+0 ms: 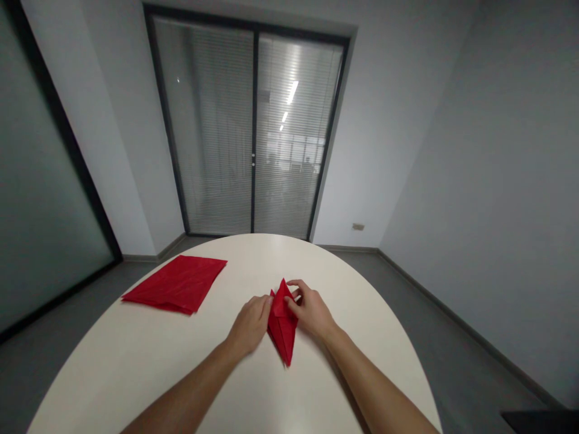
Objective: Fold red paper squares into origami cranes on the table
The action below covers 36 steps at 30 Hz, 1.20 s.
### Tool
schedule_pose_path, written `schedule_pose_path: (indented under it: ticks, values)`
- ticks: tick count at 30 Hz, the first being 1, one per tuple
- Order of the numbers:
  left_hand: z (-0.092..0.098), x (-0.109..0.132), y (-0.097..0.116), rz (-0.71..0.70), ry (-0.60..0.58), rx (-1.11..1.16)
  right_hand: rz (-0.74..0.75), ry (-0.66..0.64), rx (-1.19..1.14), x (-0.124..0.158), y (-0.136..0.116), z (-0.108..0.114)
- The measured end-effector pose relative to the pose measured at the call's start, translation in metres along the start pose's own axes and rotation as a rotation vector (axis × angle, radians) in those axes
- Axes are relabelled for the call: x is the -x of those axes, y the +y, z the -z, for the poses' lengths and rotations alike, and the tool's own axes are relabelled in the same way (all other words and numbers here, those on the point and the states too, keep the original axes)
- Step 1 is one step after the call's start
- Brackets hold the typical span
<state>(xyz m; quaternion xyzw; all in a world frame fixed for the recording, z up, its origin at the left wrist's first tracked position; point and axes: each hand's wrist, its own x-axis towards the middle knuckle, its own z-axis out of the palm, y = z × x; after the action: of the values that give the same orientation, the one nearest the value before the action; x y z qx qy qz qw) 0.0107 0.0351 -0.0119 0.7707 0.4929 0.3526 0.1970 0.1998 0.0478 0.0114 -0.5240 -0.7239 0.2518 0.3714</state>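
Observation:
A folded red paper piece (283, 325), narrow and pointed at both ends, lies on the round cream table (149, 361) between my hands. My left hand (251, 322) presses against its left edge with the fingers together. On the upper right side, my right hand (312, 308) grips the paper between thumb and fingers. Part of the paper's right edge is hidden behind the right fingers. Farther left, a larger red sheet or stack (181, 282) rests flat near the table's edge, away from both hands.
Beyond the table stands a dark-framed glass door (253, 132) with blinds. Walls rise on both sides, with a frosted glass panel (40, 181) at the left. A dark object (538, 422) shows at the bottom right corner.

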Motion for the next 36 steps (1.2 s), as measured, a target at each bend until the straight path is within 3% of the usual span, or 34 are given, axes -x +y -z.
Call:
schedule_pose_path:
  ticks: [9,15,19,25,36]
  values:
    - [0.001,0.002,0.000,-0.128,-0.056,-0.047,0.345,-0.148,-0.041,0.002,-0.006,0.019]
    - [0.001,0.005,-0.001,-0.208,-0.069,-0.069,0.224,-0.184,-0.024,0.003,-0.012,0.021]
    - [0.001,0.006,-0.003,-0.237,-0.062,-0.054,0.253,-0.226,-0.035,0.001,-0.011,0.019]
    - [0.002,0.006,-0.003,-0.203,-0.079,-0.014,0.185,-0.076,0.006,-0.002,-0.006,0.010]
    - [0.003,0.005,0.004,-0.177,-0.086,-0.107,0.126,-0.025,-0.213,-0.004,-0.002,0.002]
